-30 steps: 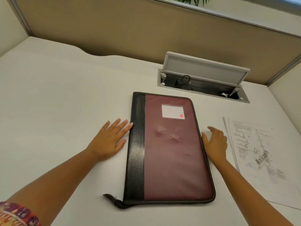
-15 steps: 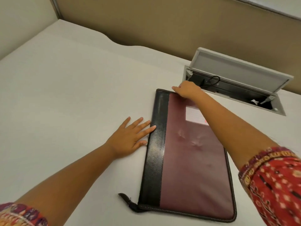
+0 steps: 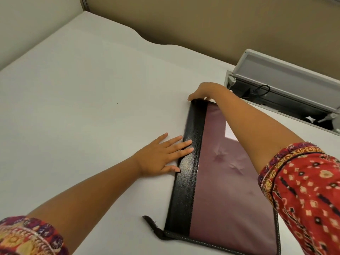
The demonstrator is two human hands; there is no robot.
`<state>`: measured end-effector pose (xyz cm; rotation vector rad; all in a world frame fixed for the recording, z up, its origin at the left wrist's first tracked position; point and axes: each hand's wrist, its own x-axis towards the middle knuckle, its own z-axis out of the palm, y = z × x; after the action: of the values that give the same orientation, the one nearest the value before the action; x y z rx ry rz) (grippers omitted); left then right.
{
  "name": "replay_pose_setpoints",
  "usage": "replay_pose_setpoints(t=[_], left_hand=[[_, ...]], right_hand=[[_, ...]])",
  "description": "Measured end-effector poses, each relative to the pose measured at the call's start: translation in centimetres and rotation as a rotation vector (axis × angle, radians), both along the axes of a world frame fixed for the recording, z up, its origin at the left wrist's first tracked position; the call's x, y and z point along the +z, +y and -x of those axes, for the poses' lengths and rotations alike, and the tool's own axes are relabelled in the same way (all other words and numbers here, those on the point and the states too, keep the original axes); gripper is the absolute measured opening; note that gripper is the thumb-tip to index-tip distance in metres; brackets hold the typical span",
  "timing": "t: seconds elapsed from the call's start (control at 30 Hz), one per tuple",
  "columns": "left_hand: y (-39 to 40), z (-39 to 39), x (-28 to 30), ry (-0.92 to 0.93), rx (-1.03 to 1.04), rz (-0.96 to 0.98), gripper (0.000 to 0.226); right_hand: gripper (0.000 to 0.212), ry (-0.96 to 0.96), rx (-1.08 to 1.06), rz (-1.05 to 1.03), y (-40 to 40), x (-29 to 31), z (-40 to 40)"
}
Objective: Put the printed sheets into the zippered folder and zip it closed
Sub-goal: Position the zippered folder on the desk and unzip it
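**Barely begun: folder shut, sheets out of sight**

So far we have very little of the job behind us. Our folder [image 3: 226, 181] lies flat on the desk [image 3: 82, 107], its maroon cover down and the black spine strip on its left side. As far as we can see, the zip along the near and right edges is closed, with its tail sticking out at the near left corner.

Our left hand [image 3: 161, 157] lies spread and flat, palm on the desk, with the fingertips resting on the black spine as if to steady it. Our right hand [image 3: 204, 92] has reached across to the far left corner of the folder, fingers curled over the edge there. We judge it is feeling for the zip pull, but the pull itself is hidden under the fingers, so we cannot say that it is pinched.

The printed sheets do not show in this view at all. Behind the folder an open cable hatch [image 3: 283, 92] is sunk into the desk.

Nearly everything is left, by our reckoning: unzip the folder, open it, fetch the sheets, slide them in, then run the zip closed.
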<state>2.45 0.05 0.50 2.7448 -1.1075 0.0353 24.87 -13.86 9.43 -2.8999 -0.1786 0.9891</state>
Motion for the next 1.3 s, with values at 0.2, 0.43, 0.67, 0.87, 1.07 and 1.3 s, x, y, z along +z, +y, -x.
replay_pose_setpoints(t=[0.2,0.43,0.67,0.87,1.07,1.3], left_hand=[[0.0,0.0,0.0,0.042,0.02,0.012,0.065],[0.0,0.0,0.3,0.052,0.023,0.018,0.064],[0.1,0.0,0.2,0.06,0.031,0.025,0.064],[0.1,0.0,0.0,0.063,0.034,0.031,0.064],[0.1,0.1,0.0,0.049,0.026,0.028,0.064],[0.1,0.1,0.0,0.037,0.036,0.05,0.061]], right_hand=[[0.058,-0.01,0.083,0.103,0.5,0.2,0.4],[0.054,0.096,0.096,0.007,-1.0,1.3,0.3],[0.03,0.264,-0.022,-0.294,-4.6,-0.9,-0.9],[0.021,0.275,-0.026,-0.442,-5.2,-1.5,-0.6],[0.042,0.107,0.158,-0.259,-3.7,-2.0,-0.8],[0.054,-0.066,0.272,-0.27,-4.8,-3.2,-0.9]])
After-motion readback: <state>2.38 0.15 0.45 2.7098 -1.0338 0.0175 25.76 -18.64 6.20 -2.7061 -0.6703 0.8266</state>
